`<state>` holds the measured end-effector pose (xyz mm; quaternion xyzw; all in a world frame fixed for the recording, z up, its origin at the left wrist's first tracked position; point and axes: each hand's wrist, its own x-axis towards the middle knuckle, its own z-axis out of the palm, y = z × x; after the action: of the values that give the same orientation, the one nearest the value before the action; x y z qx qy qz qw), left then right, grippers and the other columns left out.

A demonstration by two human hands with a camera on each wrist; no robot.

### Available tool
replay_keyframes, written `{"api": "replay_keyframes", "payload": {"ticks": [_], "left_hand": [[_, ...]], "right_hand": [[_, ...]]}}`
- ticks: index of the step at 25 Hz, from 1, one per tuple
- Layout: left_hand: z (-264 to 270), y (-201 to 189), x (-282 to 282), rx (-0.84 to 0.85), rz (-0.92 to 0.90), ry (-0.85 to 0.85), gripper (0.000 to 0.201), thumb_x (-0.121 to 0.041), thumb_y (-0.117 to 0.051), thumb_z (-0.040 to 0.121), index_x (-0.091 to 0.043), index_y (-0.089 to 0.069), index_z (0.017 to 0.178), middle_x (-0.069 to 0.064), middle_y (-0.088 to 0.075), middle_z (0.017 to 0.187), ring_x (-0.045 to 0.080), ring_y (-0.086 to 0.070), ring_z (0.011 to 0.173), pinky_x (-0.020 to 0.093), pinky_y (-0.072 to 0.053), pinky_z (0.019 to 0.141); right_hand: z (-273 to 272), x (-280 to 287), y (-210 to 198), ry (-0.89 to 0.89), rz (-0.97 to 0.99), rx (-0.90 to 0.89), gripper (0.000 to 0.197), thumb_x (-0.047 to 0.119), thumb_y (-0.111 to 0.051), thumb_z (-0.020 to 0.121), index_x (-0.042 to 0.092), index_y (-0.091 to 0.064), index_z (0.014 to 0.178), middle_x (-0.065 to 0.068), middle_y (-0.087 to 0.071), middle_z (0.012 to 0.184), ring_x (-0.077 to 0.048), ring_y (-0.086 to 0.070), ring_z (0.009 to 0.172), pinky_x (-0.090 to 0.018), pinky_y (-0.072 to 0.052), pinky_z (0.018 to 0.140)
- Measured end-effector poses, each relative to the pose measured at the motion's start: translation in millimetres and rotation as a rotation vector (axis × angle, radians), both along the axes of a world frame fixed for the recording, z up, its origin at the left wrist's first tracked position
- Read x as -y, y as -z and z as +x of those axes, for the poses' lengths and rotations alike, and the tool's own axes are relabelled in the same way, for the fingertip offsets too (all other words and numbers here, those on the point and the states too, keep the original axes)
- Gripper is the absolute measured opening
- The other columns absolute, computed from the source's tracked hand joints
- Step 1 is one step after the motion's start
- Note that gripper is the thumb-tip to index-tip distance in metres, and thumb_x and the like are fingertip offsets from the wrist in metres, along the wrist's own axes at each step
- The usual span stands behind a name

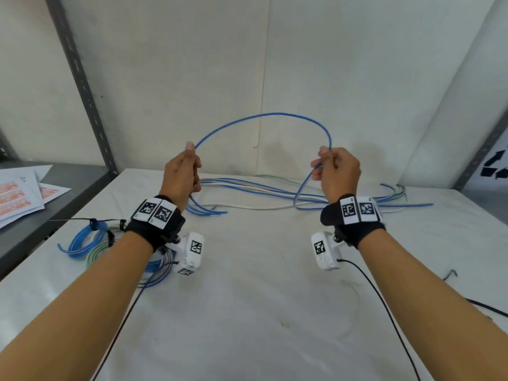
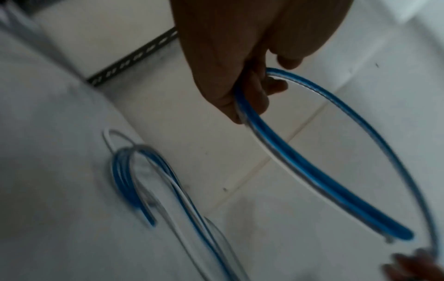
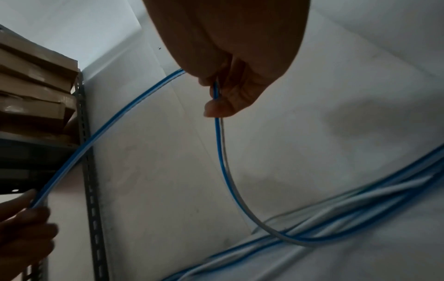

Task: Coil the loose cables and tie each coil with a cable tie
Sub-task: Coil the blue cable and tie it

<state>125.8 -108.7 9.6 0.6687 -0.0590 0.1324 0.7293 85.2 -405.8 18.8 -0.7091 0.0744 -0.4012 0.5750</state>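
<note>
Both the left hand and right hand pinch one thin blue plastic-sheathed cable, arched toward twelve o'clock above the white-clothed table, apparently starting a coil; next, bring the hands together.

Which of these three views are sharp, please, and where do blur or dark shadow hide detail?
Head view: evenly lit and sharp, the blue cable arc crisp. Left wrist view: motion-blurred, the left hand a dark backlit shape. Right wrist view: soft, the right hand dim, the loose cables smeared.
</note>
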Motion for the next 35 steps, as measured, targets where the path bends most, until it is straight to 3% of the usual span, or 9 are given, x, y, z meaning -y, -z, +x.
{"api": "replay_keyframes", "payload": {"ticks": [3, 5, 7, 10, 14, 18, 22, 26, 35], "left_hand": [[-1.9, 9.8, 24.2, -0.138, -0.385, 0.049, 0.044, -0.040, -0.043, 0.107, -0.019, -0.041, 0.068, -0.005, -0.023, 0.057, 0.010, -0.016, 0.046, 0.022, -0.018, 0.041], [-2.1, 24.1, 38.6, -0.190, -0.510, 0.029, 0.035, -0.036, -0.042, 0.107, -0.018, -0.047, 0.077, -0.005, -0.021, 0.056, 0.010, -0.016, 0.045, 0.022, -0.018, 0.041], [-1.9, 34.1, 48.9, -0.224, -0.582, -0.021, 0.034, -0.031, -0.040, 0.108, -0.017, -0.046, 0.078, -0.005, -0.022, 0.053, 0.010, -0.017, 0.042, 0.022, -0.020, 0.040], [3.1, 36.2, 59.4, -0.231, -0.636, -0.144, 0.043, -0.034, -0.038, 0.108, -0.016, -0.037, 0.069, -0.006, -0.026, 0.045, 0.010, -0.021, 0.036, 0.022, -0.025, 0.040], [16.9, 27.0, 70.9, -0.276, -0.638, -0.329, 0.038, -0.037, -0.035, 0.109, -0.012, -0.048, 0.083, 0.002, -0.032, 0.068, 0.014, -0.032, 0.044, 0.020, -0.032, 0.038], [31.3, 12.3, 77.3, -0.218, -0.650, -0.390, 0.036, -0.037, -0.035, 0.108, -0.015, -0.047, 0.083, 0.004, -0.040, 0.074, 0.022, -0.039, 0.061, 0.020, -0.039, 0.041], [10.3, 7.5, 97.7, -0.153, -0.614, -0.258, 0.036, -0.033, -0.033, 0.109, -0.015, -0.041, 0.079, -0.002, -0.035, 0.058, 0.009, -0.037, 0.041, 0.026, -0.041, 0.051], [-9.5, 20.0, 104.4, -0.115, -0.621, -0.041, 0.032, -0.029, -0.034, 0.110, -0.016, -0.040, 0.080, -0.002, -0.032, 0.063, 0.012, -0.037, 0.050, 0.029, -0.048, 0.061], [6.4, -1.9, 65.1, -0.056, -0.380, 0.147, 0.033, -0.031, -0.042, 0.108, -0.010, -0.059, 0.088, -0.003, -0.032, 0.061, 0.009, -0.032, 0.051, 0.023, -0.039, 0.051]], "right_hand": [[-1.0, -30.9, 19.7, -0.293, 0.090, -0.115, 0.004, 0.006, -0.057, 0.100, 0.006, -0.061, 0.098, -0.014, -0.070, 0.076, -0.015, -0.064, 0.050, -0.027, -0.058, 0.053], [-6.2, -50.4, 30.7, -0.478, 0.160, -0.165, 0.024, -0.002, -0.062, 0.095, 0.009, -0.057, 0.116, -0.013, -0.068, 0.098, -0.022, -0.072, 0.073, -0.032, -0.062, 0.066], [-10.6, -63.4, 41.7, -0.421, 0.093, -0.174, 0.048, 0.002, -0.072, 0.089, 0.020, -0.050, 0.128, -0.001, -0.060, 0.115, -0.024, -0.073, 0.085, -0.041, -0.064, 0.071], [-19.7, -78.6, 48.5, -0.219, -0.008, -0.094, 0.024, 0.021, -0.077, 0.088, 0.014, -0.056, 0.099, 0.001, -0.065, 0.087, -0.018, -0.067, 0.058, -0.039, -0.058, 0.056], [-22.9, -92.6, 41.8, -0.218, 0.159, 0.057, 0.040, 0.019, -0.083, 0.082, 0.009, -0.051, 0.104, 0.004, -0.060, 0.100, -0.019, -0.075, 0.079, -0.032, -0.060, 0.064], [-12.2, -100.3, 39.5, -0.288, 0.073, -0.047, 0.028, 0.026, -0.081, 0.084, 0.005, -0.063, 0.088, -0.005, -0.069, 0.076, -0.024, -0.070, 0.060, -0.029, -0.052, 0.053], [0.4, -108.9, 38.9, -0.394, 0.163, -0.091, 0.013, 0.018, -0.073, 0.092, 0.006, -0.072, 0.097, -0.008, -0.076, 0.081, -0.021, -0.073, 0.065, -0.027, -0.053, 0.054], [10.5, -106.3, 35.5, -0.334, 0.254, 0.003, 0.010, 0.009, -0.075, 0.089, 0.008, -0.071, 0.098, -0.011, -0.075, 0.084, -0.019, -0.074, 0.071, -0.026, -0.057, 0.060], [11.5, -84.3, 33.3, -0.395, -0.153, -0.017, 0.007, 0.006, -0.067, 0.094, 0.007, -0.072, 0.098, -0.006, -0.072, 0.082, -0.017, -0.071, 0.070, -0.027, -0.060, 0.059]]}}
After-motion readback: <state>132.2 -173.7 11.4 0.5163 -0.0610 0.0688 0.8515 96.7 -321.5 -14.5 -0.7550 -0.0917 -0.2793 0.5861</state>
